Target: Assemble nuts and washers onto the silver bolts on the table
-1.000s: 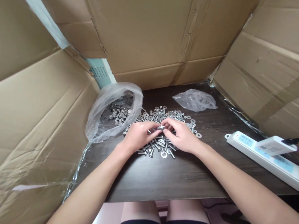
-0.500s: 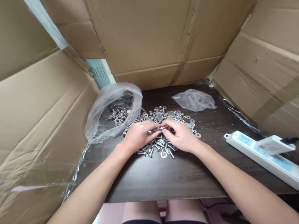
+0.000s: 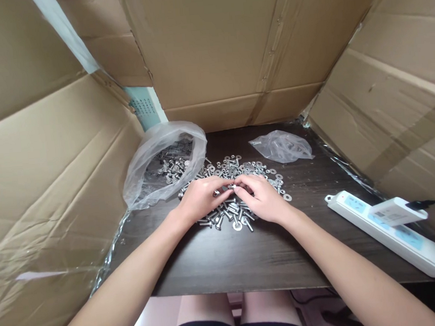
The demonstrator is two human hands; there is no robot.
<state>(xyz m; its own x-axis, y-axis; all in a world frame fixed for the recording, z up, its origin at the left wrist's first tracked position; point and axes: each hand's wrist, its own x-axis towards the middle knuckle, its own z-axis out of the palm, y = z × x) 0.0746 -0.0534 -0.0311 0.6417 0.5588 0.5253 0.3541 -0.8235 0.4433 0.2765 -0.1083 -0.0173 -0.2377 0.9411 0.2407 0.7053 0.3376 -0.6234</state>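
Between my fingertips, just above the heap, is a small metal bolt (image 3: 232,186). My left hand (image 3: 204,194) pinches it from the left and my right hand (image 3: 260,196) closes on its other end. Fingers cover most of the bolt, so whether a nut or washer sits on it cannot be made out. Beneath and around both hands spreads a pile of loose bolts (image 3: 228,214), with several washers (image 3: 287,197) and nuts mixed in toward the back and right.
A clear plastic bag (image 3: 139,190) with its mouth open holds more bolts at the left. Another crumpled plastic bag (image 3: 282,146) lies at the back right. A white power strip (image 3: 383,229) with a plugged-in adapter (image 3: 397,211) runs along the right. Cardboard walls (image 3: 222,46) enclose the dark table (image 3: 226,263).
My fingertips have drawn slightly closer around the bolt, and less of it shows. Both hands otherwise stay in place over the pile.
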